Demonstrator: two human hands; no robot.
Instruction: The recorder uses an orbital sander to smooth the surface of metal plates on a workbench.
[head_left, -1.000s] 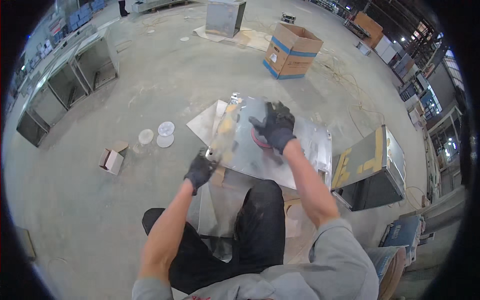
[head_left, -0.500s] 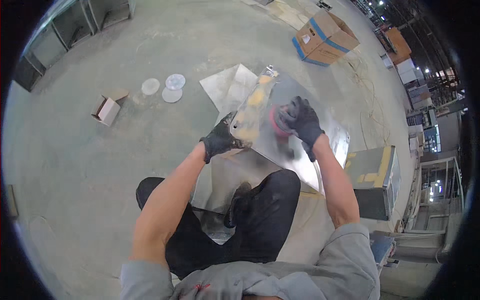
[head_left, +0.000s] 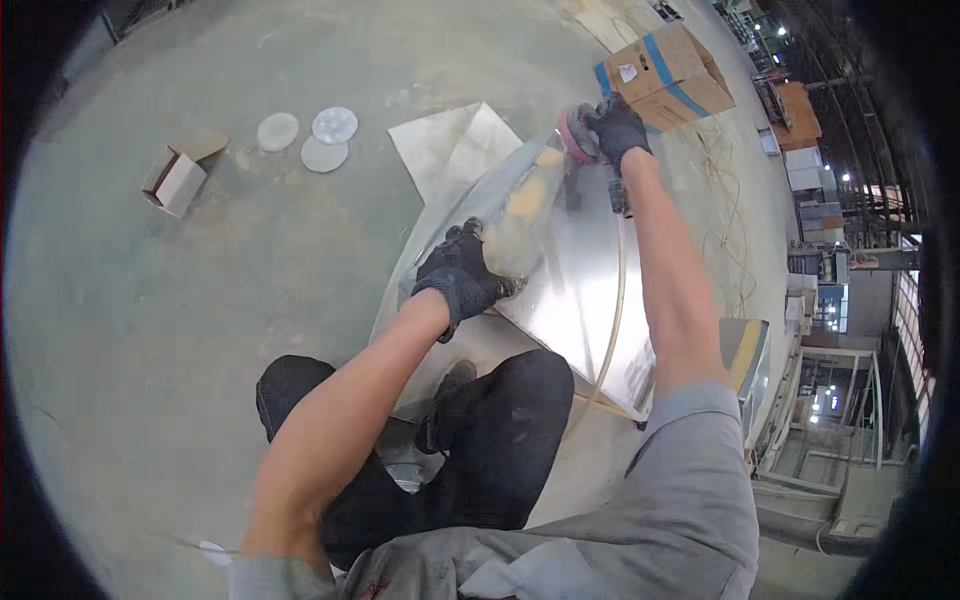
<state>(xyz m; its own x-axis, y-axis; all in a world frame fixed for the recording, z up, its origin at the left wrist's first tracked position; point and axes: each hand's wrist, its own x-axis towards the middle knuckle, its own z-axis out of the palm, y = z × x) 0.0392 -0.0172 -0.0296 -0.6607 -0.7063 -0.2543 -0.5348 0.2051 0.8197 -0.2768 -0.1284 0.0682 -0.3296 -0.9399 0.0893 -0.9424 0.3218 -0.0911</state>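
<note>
A shiny sheet-metal panel (head_left: pixel 585 275) lies tilted in front of my knees. Its left side is a folded strip with yellowish filler patches (head_left: pixel 527 197). My left hand (head_left: pixel 460 275), in a dark glove, grips the near end of this strip, thumb and fingers spread around it. Also gloved, my right hand (head_left: pixel 617 128) is closed over an air-powered orbital sander (head_left: pixel 578 135) with a pinkish-red pad. The sander is at the panel's far corner, beside the strip's end; whether the pad touches the metal is hard to tell. A pale air hose (head_left: pixel 614 330) runs back from it under my right arm.
Several round sanding discs (head_left: pixel 325 155) and a small opened white box (head_left: pixel 180 185) lie on the floor at left. A large cardboard carton (head_left: pixel 675 80) stands beyond my right hand. A yellow-striped metal box (head_left: pixel 745 350) sits at right. Pale sheet material (head_left: pixel 435 150) lies beyond the panel's left side.
My right hand has carried the sander away from me, from the panel's middle to its far corner. My left hand has shifted slightly on the strip, and the panel's left side looks turned differently.
</note>
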